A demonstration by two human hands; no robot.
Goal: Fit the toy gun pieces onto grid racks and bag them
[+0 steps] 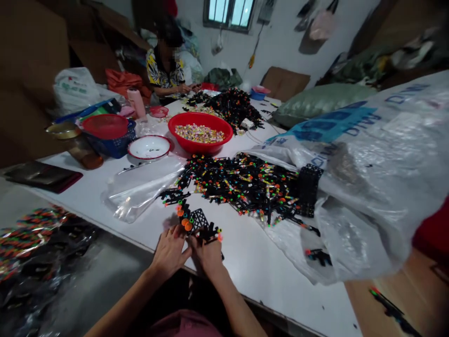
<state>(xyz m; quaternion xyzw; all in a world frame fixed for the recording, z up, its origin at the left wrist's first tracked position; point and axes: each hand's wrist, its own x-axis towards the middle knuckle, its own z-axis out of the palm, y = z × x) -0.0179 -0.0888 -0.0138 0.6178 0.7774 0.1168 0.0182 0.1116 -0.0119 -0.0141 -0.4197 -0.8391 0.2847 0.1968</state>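
Observation:
Near the front edge of the white table, my left hand is curled beside several small orange discs. What its fingertips grip, if anything, is hidden. My right hand is closed at a black toy gun with a bright tip, its fingers mostly out of sight. Just beyond both hands, a black lattice plastic piece is partly covered by the discs and the gun. A large pile of black toy guns with coloured tips spreads behind them.
A red basin of small colourful pieces stands behind the pile. White enamel dish, clear plastic bags, and a jar lie left. A large white sack covers the right side. Across the table sits another person.

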